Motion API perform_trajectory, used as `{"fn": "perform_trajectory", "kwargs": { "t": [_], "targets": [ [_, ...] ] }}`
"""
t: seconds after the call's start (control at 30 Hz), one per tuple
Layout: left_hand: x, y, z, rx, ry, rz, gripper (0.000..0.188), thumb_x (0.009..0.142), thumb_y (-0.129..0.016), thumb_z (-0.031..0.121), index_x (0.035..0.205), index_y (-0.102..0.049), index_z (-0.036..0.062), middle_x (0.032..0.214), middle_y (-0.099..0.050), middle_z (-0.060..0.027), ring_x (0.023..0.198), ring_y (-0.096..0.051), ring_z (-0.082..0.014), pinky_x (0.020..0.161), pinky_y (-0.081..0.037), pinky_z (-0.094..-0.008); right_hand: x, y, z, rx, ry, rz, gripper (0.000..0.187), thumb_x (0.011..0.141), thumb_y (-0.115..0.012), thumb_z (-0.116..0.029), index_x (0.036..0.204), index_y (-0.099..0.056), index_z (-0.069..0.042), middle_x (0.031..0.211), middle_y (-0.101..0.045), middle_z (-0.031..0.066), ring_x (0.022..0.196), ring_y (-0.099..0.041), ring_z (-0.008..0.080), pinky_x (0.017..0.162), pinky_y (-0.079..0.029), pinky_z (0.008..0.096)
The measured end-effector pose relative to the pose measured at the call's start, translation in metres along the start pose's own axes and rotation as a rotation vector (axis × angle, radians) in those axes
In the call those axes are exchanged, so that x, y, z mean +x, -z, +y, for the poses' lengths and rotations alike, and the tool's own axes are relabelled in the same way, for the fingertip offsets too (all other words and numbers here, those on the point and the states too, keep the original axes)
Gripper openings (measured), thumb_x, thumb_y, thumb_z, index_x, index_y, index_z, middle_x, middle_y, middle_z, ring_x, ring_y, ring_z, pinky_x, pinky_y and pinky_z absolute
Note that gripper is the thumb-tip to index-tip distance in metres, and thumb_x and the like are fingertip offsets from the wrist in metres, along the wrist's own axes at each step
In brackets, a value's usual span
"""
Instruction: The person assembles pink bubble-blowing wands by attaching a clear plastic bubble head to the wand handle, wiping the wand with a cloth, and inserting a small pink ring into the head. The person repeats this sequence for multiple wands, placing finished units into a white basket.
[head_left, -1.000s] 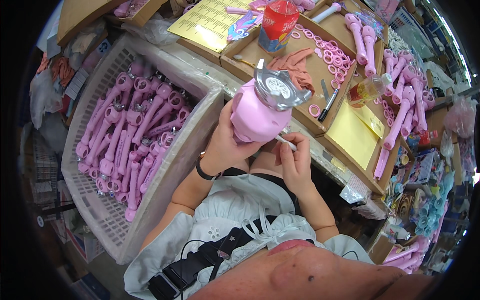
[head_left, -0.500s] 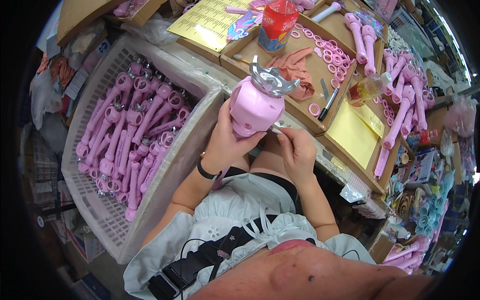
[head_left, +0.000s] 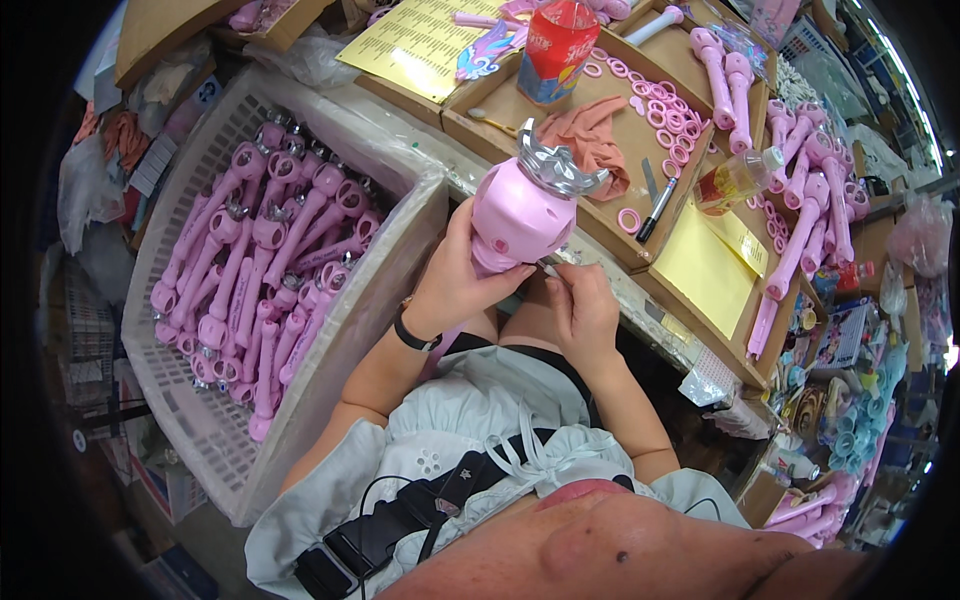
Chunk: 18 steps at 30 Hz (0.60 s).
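Note:
My left hand (head_left: 455,272) is wrapped round the neck of a pink toy wand (head_left: 518,225) with a big rounded head. A shiny silver crown (head_left: 558,168) tops that head, tilted to the right. Close by on the right, my right hand (head_left: 588,312) pinches a thin stick-like tool (head_left: 550,270). The tool's tip is at the lower right of the wand's head; whether it touches I cannot tell. My left hand and forearm hide much of the wand's handle.
Left of me stands a white plastic crate (head_left: 345,345) full of pink wands. Ahead, a cardboard tray (head_left: 610,225) holds pink rings (head_left: 672,115), an orange cloth (head_left: 590,140), a marker (head_left: 657,208) and a red-labelled bottle (head_left: 557,55). More wands (head_left: 812,215) lie at right.
The wand's head has shifted slightly right and down, its crown turning a little. My right hand has moved slightly left and down, still with the thin tool.

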<state>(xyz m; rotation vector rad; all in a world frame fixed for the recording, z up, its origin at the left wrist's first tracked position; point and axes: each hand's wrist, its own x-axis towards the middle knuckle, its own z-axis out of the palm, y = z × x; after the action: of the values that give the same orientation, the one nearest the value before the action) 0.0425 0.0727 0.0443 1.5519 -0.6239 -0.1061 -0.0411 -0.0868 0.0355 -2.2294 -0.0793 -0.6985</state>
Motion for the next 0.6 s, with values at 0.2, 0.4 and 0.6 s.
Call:
{"fn": "perform_trajectory", "kwargs": {
  "t": [0.2,0.4,0.6],
  "targets": [
    [-0.003,0.001,0.001,0.120,0.015,-0.007,0.077,0.072,-0.076,0.012,0.133,-0.031,-0.0017,0.118,-0.053,-0.0170,0.106,-0.054,-0.0217,0.088,-0.045,-0.0325,-0.002,0.007,0.009,0.131,-0.097,-0.112,0.012,0.087,-0.060,-0.012,0.087,-0.061,0.000,0.072,-0.059,0.0101,0.059,-0.056,0.0210,0.056,-0.044,0.0309],
    [-0.007,0.004,-0.001,0.126,0.097,-0.067,0.080,0.070,-0.076,0.010,0.134,-0.030,-0.0012,0.118,-0.053,-0.0169,0.109,-0.054,-0.0217,0.091,-0.044,-0.0323,-0.001,0.011,0.010,0.718,-0.659,-0.340,0.020,0.091,-0.055,-0.019,0.093,-0.061,-0.001,0.079,-0.064,0.0116,0.069,-0.060,0.0168,0.066,-0.047,0.0292],
    [0.003,0.011,-0.013,-0.002,-0.016,-0.045,0.078,0.071,-0.077,0.009,0.135,-0.032,0.0033,0.122,-0.052,-0.0098,0.110,-0.052,-0.0170,0.091,-0.044,-0.0298,-0.009,0.020,0.004,0.133,-0.396,-0.339,0.020,0.090,-0.056,-0.019,0.091,-0.055,0.001,0.084,-0.062,0.0120,0.077,-0.060,0.0190,0.066,-0.047,0.0320]
  ]
}}
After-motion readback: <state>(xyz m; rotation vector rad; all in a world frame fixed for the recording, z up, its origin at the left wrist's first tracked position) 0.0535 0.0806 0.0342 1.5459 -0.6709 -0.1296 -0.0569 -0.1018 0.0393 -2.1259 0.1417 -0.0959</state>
